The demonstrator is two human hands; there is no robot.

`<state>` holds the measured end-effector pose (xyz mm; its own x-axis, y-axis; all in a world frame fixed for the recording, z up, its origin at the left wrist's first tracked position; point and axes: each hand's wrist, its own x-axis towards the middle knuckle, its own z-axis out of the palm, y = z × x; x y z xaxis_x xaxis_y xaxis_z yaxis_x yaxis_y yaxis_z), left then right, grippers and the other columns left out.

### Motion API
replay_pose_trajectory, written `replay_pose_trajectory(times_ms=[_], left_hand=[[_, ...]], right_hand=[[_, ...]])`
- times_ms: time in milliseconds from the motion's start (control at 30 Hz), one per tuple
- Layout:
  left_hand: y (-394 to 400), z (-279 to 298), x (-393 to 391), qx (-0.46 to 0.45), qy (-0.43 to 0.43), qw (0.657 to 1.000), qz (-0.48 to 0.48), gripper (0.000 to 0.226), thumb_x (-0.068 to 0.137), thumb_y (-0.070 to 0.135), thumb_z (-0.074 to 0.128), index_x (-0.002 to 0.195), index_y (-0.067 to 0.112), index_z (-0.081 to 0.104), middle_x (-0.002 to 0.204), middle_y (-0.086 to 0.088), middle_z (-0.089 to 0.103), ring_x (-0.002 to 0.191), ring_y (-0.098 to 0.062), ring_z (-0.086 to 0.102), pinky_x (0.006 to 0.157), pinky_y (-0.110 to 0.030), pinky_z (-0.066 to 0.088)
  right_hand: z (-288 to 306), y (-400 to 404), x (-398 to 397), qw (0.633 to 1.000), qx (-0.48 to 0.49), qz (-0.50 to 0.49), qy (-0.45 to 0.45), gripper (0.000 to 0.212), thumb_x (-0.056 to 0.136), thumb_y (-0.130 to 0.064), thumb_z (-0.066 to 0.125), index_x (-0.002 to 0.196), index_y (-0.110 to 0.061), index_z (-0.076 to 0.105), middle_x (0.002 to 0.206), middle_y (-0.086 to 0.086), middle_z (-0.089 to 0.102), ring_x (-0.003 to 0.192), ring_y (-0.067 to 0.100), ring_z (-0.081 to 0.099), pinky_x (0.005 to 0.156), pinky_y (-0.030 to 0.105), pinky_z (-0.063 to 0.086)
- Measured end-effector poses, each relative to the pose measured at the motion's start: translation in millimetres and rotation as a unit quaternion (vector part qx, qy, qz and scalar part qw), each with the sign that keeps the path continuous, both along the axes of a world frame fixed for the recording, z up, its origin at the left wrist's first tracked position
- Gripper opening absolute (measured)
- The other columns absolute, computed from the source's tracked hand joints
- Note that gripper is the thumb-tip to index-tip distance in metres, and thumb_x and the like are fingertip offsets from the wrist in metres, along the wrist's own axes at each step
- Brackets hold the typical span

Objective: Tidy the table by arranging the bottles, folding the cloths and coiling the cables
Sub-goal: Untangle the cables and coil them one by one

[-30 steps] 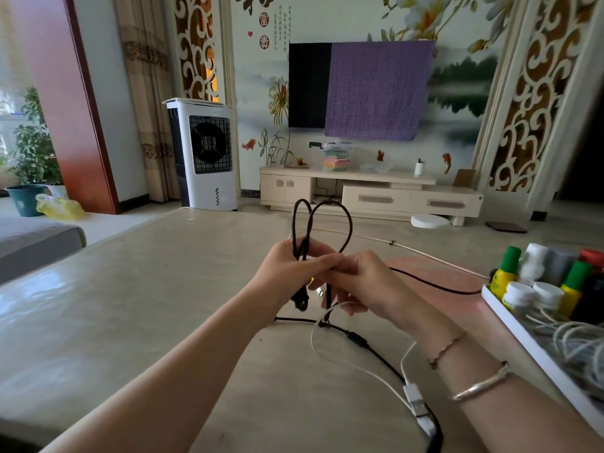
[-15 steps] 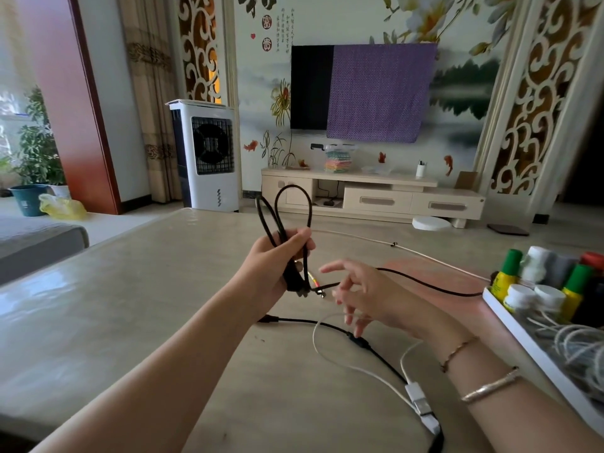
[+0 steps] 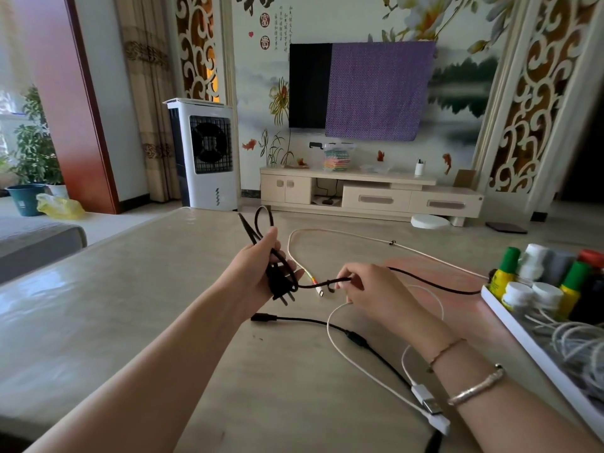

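Observation:
My left hand [image 3: 251, 273] grips a looped black power cable [image 3: 425, 282] with its two-pin plug [image 3: 281, 289] hanging below the palm. Short loops stick up above the fingers. My right hand [image 3: 366, 286] pinches the same cable a little to the right, and the rest of it runs on toward the tray. A second black cable [image 3: 327, 325] and a white cable [image 3: 353, 358] with a USB adapter [image 3: 428, 403] lie loose on the table under my right forearm. A thin pale cable [image 3: 359, 237] curves across the far side.
A white tray [image 3: 523, 338] at the right edge holds several bottles [image 3: 510, 269] with green, white and red caps and coiled white cables [image 3: 575, 341]. The beige table [image 3: 130, 305] spreads wide to the left. A fan unit and TV cabinet stand beyond it.
My hands have drawn apart. The left hand dropped lower with the loops and plug, and the right hand slid right along the black cable and closed on it.

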<state>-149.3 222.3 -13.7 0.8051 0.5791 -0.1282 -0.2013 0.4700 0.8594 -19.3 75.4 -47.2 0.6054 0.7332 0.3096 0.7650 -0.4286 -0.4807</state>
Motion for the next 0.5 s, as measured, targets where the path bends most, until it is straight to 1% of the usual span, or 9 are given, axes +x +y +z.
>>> replay_pose_trajectory(times_ms=[33,100,167,267,367,400,467,500], left_hand=[[-0.7,-0.9,0.4,-0.002,0.007,1.0,0.002,0.036,0.097,0.035,0.053,0.07,0.012,0.047,0.054,0.0,0.044,0.048,-0.015,0.052,0.058,-0.033,0.057],[-2.9,-1.9,0.0,0.0,0.022,1.0,-0.015,0.036,0.098,0.034,0.052,0.07,0.012,0.046,0.056,-0.001,0.045,0.045,-0.014,0.05,0.052,-0.029,0.053],[-5.5,-1.7,-1.2,0.02,0.039,0.998,-0.034,0.032,0.099,0.029,0.052,0.073,0.011,0.046,0.059,-0.002,0.048,0.043,-0.014,0.049,0.048,-0.027,0.05],[-8.3,-2.3,-2.8,0.085,0.067,0.993,-0.047,0.023,0.099,0.019,0.051,0.079,0.008,0.052,0.067,-0.005,0.054,0.041,-0.012,0.05,0.044,-0.024,0.047],[-10.8,-4.1,-4.2,0.185,0.113,0.975,-0.059,0.021,0.1,0.015,0.047,0.085,0.007,0.059,0.069,-0.004,0.057,0.042,-0.009,0.051,0.042,-0.021,0.042],[-11.5,-4.7,-4.5,0.212,0.123,0.967,-0.064,0.02,0.1,0.014,0.047,0.087,0.007,0.061,0.067,-0.003,0.058,0.043,-0.008,0.05,0.041,-0.02,0.039],[-13.4,-5.2,-5.1,0.245,0.129,0.958,-0.074,0.019,0.099,0.013,0.048,0.089,0.008,0.063,0.064,0.0,0.059,0.042,-0.007,0.047,0.037,-0.017,0.033],[-14.6,-5.4,-5.2,0.26,0.13,0.954,-0.077,0.019,0.099,0.014,0.048,0.09,0.008,0.063,0.063,0.0,0.059,0.043,-0.008,0.044,0.036,-0.016,0.03]], right_hand=[[0.1,-0.4,0.2,1.0,0.008,-0.003,0.012,0.01,0.093,-0.019,0.055,0.085,-0.022,0.061,0.07,-0.008,0.066,0.069,0.009,0.06,0.066,0.029,0.047],[-0.4,-0.9,0.4,0.999,0.017,-0.007,0.026,0.01,0.092,-0.017,0.054,0.087,-0.022,0.06,0.077,-0.007,0.069,0.074,0.012,0.062,0.069,0.031,0.048],[-0.8,-1.8,0.5,0.999,0.027,-0.017,0.018,0.009,0.091,-0.016,0.056,0.087,-0.022,0.061,0.079,-0.005,0.068,0.074,0.015,0.061,0.067,0.03,0.047],[1.6,-5.0,-0.3,0.998,0.066,-0.019,-0.016,0.011,0.09,-0.014,0.059,0.087,-0.024,0.064,0.076,-0.007,0.065,0.069,0.011,0.058,0.061,0.025,0.045],[8.3,-9.2,-4.5,0.994,0.092,0.033,-0.041,0.014,0.09,-0.013,0.061,0.094,-0.023,0.07,0.081,-0.01,0.069,0.073,0.005,0.061,0.067,0.025,0.05],[10.7,-10.8,-5.9,0.993,0.096,0.052,-0.048,0.016,0.09,-0.013,0.063,0.097,-0.024,0.072,0.083,-0.011,0.07,0.075,0.004,0.062,0.068,0.022,0.05],[14.9,-13.4,-8.7,0.99,0.11,0.072,-0.057,0.017,0.089,-0.016,0.066,0.099,-0.028,0.074,0.083,-0.014,0.071,0.073,0.0,0.061,0.063,0.014,0.046],[16.6,-14.5,-10.1,0.988,0.119,0.08,-0.057,0.018,0.088,-0.017,0.068,0.098,-0.03,0.074,0.082,-0.014,0.072,0.071,-0.001,0.06,0.06,0.011,0.043]])
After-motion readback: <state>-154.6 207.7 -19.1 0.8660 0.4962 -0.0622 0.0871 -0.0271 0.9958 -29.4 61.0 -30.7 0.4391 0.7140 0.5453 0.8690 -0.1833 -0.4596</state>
